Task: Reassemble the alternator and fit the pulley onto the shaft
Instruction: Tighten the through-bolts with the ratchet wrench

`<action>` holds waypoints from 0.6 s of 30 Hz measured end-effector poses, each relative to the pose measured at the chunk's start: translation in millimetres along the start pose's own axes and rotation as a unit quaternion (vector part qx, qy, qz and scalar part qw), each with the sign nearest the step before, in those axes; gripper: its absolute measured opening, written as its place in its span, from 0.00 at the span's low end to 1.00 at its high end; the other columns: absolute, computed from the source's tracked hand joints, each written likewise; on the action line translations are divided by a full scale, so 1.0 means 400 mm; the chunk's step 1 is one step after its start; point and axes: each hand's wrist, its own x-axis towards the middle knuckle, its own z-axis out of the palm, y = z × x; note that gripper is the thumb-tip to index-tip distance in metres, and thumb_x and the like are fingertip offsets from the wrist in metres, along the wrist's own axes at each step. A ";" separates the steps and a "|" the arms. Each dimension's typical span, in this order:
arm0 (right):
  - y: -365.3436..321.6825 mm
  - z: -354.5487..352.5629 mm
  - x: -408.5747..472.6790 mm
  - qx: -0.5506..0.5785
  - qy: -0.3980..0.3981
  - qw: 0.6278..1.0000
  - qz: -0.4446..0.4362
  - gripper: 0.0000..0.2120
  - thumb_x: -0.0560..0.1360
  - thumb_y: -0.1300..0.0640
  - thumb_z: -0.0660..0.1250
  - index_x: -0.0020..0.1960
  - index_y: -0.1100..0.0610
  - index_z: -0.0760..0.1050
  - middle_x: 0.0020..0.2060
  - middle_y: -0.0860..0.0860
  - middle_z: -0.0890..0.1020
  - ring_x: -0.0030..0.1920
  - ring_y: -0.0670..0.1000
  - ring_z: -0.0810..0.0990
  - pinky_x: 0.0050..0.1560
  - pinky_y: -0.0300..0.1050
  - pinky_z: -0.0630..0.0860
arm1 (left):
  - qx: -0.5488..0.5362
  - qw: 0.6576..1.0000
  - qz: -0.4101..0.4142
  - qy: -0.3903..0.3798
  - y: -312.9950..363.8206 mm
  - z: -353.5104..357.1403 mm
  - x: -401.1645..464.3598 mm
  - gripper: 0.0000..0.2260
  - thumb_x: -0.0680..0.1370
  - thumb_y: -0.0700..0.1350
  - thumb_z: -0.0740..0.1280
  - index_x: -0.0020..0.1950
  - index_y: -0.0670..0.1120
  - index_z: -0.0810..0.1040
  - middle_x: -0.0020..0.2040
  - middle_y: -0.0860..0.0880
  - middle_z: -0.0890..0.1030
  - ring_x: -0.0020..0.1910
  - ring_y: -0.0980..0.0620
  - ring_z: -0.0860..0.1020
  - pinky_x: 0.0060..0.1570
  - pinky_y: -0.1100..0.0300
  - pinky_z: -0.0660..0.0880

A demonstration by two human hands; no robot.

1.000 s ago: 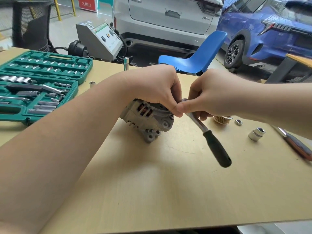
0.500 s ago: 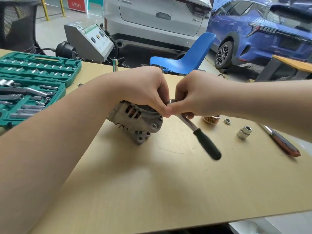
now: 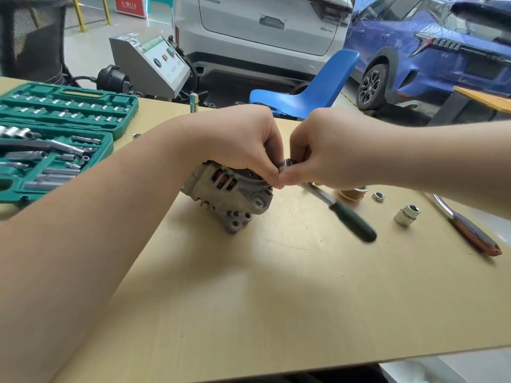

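Note:
The grey alternator [image 3: 229, 194] lies on the wooden table [image 3: 276, 299], copper windings showing through its slots. My left hand [image 3: 243, 142] curls over its top and pinches at the ratchet head [image 3: 286, 163]. My right hand [image 3: 329, 153] grips the same ratchet [image 3: 351, 219] near its head; the dark handle slants down to the right, blurred. The ribbed pulley [image 3: 352, 192] sits on the table behind my right wrist, apart from the alternator. A nut [image 3: 378, 196] lies beside it.
An open green socket set [image 3: 55, 134] fills the table's left side. A loose socket [image 3: 407, 215] and a red-handled tool [image 3: 470, 230] lie at the right. A small socket [image 3: 136, 136] and an upright extension [image 3: 193, 102] stand near the far edge. Blue chair [image 3: 312, 87] and parked cars lie beyond.
The ratchet handle has swung slightly while both hands stay at its head on the alternator. The camera view shifted a little; the alternator has not moved on the table.

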 end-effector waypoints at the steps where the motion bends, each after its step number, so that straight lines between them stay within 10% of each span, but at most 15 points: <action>1: 0.008 0.000 -0.002 -0.082 0.024 0.995 -0.059 0.13 0.74 0.40 0.74 0.43 0.49 0.82 0.31 0.47 0.83 0.38 0.54 0.82 0.41 0.53 0.82 | 0.000 1.000 0.002 0.001 -0.002 0.000 -0.002 0.04 0.69 0.61 0.80 0.40 0.66 0.88 0.41 0.61 0.87 0.42 0.60 0.83 0.35 0.68 0.73; 5: 0.029 -0.005 -0.007 -0.262 0.029 0.942 -0.207 0.09 0.82 0.46 0.67 0.57 0.50 0.78 0.41 0.47 0.80 0.44 0.54 0.79 0.47 0.53 0.79 | -0.006 1.000 0.000 0.003 -0.001 0.001 0.001 0.05 0.69 0.59 0.81 0.42 0.64 0.89 0.39 0.61 0.87 0.39 0.61 0.83 0.31 0.74 0.72; 13: -0.017 -0.006 0.008 0.093 -0.050 0.990 0.092 0.19 0.69 0.37 0.78 0.37 0.54 0.84 0.27 0.47 0.85 0.31 0.48 0.87 0.35 0.43 0.81 | -0.011 1.000 -0.003 0.012 -0.001 0.001 0.001 0.06 0.68 0.59 0.82 0.39 0.60 0.89 0.38 0.61 0.86 0.39 0.64 0.82 0.30 0.75 0.71; 18: 0.024 -0.003 -0.014 -0.133 0.036 0.980 -0.142 0.13 0.76 0.40 0.71 0.47 0.51 0.80 0.36 0.47 0.83 0.43 0.55 0.80 0.43 0.52 0.78 | -0.011 1.000 -0.002 0.011 0.004 -0.001 -0.004 0.04 0.70 0.57 0.82 0.38 0.63 0.88 0.38 0.60 0.86 0.38 0.62 0.83 0.30 0.75 0.72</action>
